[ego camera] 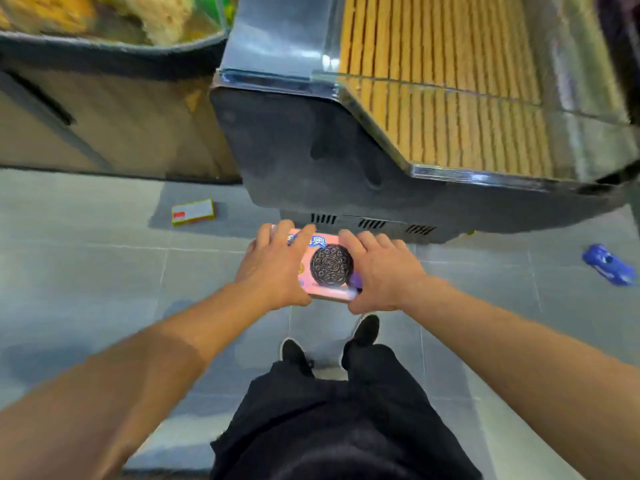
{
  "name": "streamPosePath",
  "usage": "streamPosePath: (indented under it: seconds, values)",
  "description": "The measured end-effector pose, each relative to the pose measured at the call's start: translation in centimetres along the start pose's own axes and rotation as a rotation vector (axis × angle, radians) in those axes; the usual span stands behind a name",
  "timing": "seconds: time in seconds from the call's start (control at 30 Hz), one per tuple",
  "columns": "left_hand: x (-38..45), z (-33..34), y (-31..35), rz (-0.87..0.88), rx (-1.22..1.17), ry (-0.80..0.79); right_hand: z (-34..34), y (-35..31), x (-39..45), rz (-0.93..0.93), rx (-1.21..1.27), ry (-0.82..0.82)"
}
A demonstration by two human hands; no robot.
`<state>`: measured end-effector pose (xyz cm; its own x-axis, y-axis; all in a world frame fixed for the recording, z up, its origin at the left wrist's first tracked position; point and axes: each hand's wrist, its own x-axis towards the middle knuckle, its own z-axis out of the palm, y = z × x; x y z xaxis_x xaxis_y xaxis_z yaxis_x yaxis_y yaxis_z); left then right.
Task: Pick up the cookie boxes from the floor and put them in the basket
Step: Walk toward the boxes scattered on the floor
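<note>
A pink cookie box [327,268] with a large dark sandwich cookie printed on its face is held level between both hands, above the grey floor. My left hand [277,268] grips its left side, fingers curled over the far edge. My right hand [375,271] grips its right side the same way. A second box [193,212], white with a yellow edge and a red mark, lies on the floor tiles to the far left. A blue package [608,265] lies on the floor at the right. No basket is in view.
A dark display case [311,150] with a slatted wooden shelf [443,98] stands right in front of me, vents at its base. Another counter [104,126] with bread-like goods stands at the left. My black shoes [363,330] are below the held box.
</note>
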<state>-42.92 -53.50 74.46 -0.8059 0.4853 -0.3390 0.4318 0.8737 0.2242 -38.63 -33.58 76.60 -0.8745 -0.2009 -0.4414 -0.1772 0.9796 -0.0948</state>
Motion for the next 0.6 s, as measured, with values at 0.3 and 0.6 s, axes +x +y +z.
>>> streamPosePath:
  seconds: [0.3, 0.6]
  values:
    - [3.5, -0.9, 19.7, 0.634, 0.23, -0.009, 5.3, 8.8, -18.4, 0.577, 0.318, 0.153]
    - [0.2, 4.8, 41.2, 1.081, 0.283, 0.114, 12.7, 16.4, -36.7, 0.977, 0.431, 0.249]
